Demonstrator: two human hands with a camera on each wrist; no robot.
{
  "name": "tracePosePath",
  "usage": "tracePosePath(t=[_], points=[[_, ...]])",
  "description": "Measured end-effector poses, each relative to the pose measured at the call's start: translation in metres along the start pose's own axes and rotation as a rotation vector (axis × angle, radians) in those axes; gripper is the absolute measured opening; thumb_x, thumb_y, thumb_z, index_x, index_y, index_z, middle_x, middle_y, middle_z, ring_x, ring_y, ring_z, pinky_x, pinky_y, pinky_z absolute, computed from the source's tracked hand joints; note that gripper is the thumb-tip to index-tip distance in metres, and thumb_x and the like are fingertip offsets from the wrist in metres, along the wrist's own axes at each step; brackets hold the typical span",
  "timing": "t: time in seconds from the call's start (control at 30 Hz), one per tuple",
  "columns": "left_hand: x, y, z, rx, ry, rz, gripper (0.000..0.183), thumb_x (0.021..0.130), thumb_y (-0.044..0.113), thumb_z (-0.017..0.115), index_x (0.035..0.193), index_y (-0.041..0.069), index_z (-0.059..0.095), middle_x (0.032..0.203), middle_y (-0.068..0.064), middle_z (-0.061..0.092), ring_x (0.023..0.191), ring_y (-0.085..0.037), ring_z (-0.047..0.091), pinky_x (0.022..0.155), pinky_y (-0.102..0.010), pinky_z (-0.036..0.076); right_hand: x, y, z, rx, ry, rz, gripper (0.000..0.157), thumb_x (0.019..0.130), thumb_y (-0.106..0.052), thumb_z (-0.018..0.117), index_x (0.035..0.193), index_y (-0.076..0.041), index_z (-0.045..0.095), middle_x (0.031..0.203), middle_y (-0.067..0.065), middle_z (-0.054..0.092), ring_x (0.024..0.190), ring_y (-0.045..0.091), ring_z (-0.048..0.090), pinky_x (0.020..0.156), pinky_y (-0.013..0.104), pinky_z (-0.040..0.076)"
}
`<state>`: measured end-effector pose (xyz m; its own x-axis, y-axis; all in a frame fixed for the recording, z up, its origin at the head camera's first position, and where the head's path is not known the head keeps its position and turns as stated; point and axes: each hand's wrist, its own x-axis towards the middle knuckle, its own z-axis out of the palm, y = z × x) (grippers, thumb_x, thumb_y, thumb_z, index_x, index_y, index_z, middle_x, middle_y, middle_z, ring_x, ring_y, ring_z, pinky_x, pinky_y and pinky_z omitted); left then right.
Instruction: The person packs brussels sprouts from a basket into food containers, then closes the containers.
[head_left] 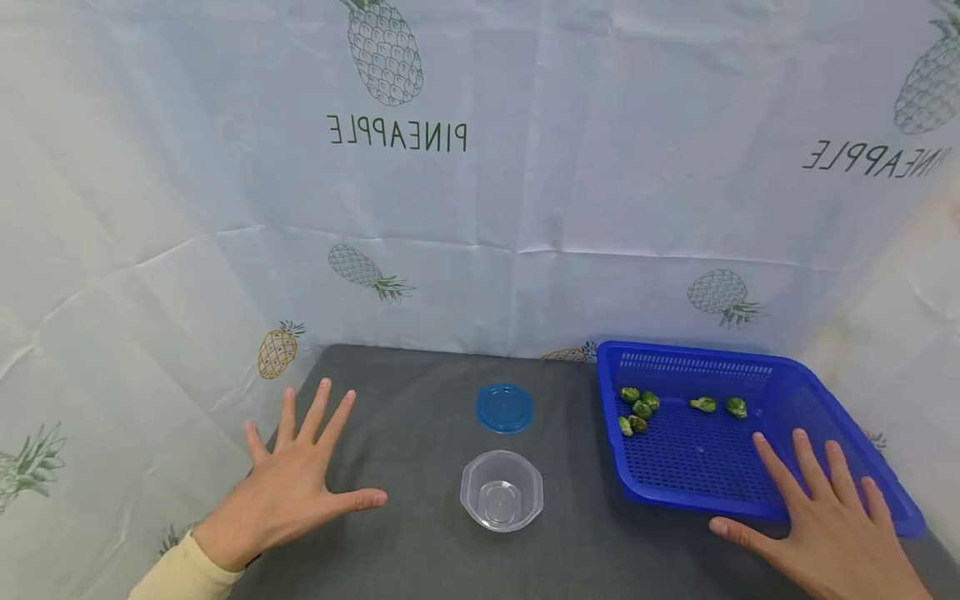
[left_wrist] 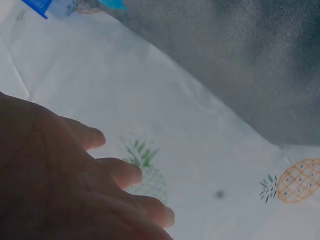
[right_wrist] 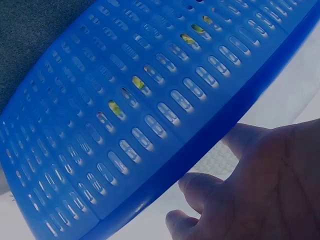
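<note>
My left hand (head_left: pixel 296 483) is spread wide over the left side of the grey table, holding nothing. My right hand (head_left: pixel 832 525), fingers also spread, hovers at the near right rim of a blue plastic basket (head_left: pixel 705 492); whether it touches the rim I cannot tell. Several Brussels sprouts (head_left: pixel 641 409) lie inside the basket, most of them clustered at its left, two farther right. Between the hands stands a clear plastic container (head_left: pixel 502 492), uncovered. A blue round lid (head_left: pixel 505 408) lies flat behind it. The right wrist view shows the basket's slotted wall (right_wrist: pixel 120 115) beside the fingers.
A grey cloth (head_left: pixel 405 400) covers the table. White curtains (head_left: pixel 495 183) printed with pineapples hang behind and at both sides, close to the table's edges. The basket takes up the right end of the table.
</note>
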<state>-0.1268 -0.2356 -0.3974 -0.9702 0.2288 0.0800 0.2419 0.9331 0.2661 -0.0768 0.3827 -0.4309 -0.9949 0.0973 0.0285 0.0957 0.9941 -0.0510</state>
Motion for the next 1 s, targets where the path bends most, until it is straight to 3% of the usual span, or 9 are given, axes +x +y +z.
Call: tracePosePath(t=[0.17,0.27,0.4,0.5,0.57,0.77,1.0], points=[[0.002,-0.001,0.003,-0.045,0.002,0.005,0.134,0.08,0.089,0.071,0.175,0.033,-0.003,0.182,-0.006,-0.017,0.162,-0.062,-0.015,0.101,-0.103,0.001,0.001,0.002,0.0,0.005,0.006,-0.011,0.132,0.088,-0.088,0.061,0.174,-0.015,-0.008,0.17,0.042,-0.013,0.153,0.069,-0.018,0.112,0.092,0.001],[0.004,0.001,0.005,-0.133,-0.001,0.034,0.131,0.082,0.085,0.074,0.175,0.034,-0.003,0.183,-0.006,-0.013,0.165,-0.057,-0.011,0.11,-0.098,0.006,0.004,0.003,-0.002,0.021,0.006,-0.027,0.129,0.091,-0.086,0.06,0.174,-0.014,-0.006,0.17,0.043,-0.012,0.154,0.069,-0.015,0.113,0.091,0.004],[0.01,0.007,0.013,-0.258,0.02,0.096,0.126,0.083,0.08,0.078,0.175,0.036,0.003,0.184,-0.004,0.007,0.169,-0.045,0.011,0.123,-0.081,0.025,0.01,0.002,-0.009,0.056,0.001,-0.045,0.122,0.095,-0.082,0.06,0.175,-0.01,0.001,0.17,0.045,-0.006,0.154,0.071,-0.006,0.111,0.093,0.01],[0.017,0.015,0.022,-0.353,0.036,0.146,0.121,0.082,0.075,0.082,0.173,0.04,0.011,0.18,-0.002,0.024,0.164,-0.037,0.032,0.12,-0.072,0.043,0.016,0.0,-0.019,0.077,0.012,-0.071,0.117,0.097,-0.077,0.062,0.174,-0.007,0.009,0.169,0.047,0.004,0.153,0.073,0.007,0.108,0.095,0.017],[0.025,0.021,0.029,-0.446,0.025,0.186,0.118,0.081,0.07,0.087,0.172,0.042,0.017,0.177,0.0,0.033,0.159,-0.033,0.042,0.119,-0.065,0.049,0.019,-0.002,-0.028,0.09,0.015,-0.087,0.115,0.097,-0.074,0.064,0.174,-0.005,0.014,0.169,0.047,0.009,0.151,0.073,0.014,0.105,0.095,0.021],[0.046,0.042,0.054,-0.659,-0.106,0.333,0.12,0.077,0.053,0.097,0.171,0.04,0.024,0.17,0.007,0.045,0.152,-0.029,0.053,0.119,-0.053,0.053,0.034,-0.01,-0.049,0.153,0.025,-0.138,0.105,0.098,-0.069,0.069,0.166,0.002,0.035,0.167,0.045,0.025,0.143,0.073,0.031,0.104,0.093,0.029],[0.063,0.061,0.085,-0.747,-0.275,0.417,0.13,0.07,0.05,0.102,0.172,0.033,0.023,0.17,0.002,0.046,0.155,-0.028,0.05,0.127,-0.043,0.047,0.064,-0.02,-0.071,0.197,0.061,-0.3,0.076,0.1,-0.055,0.074,0.154,-0.004,0.057,0.156,0.034,0.053,0.134,0.06,0.055,0.098,0.08,0.05]])
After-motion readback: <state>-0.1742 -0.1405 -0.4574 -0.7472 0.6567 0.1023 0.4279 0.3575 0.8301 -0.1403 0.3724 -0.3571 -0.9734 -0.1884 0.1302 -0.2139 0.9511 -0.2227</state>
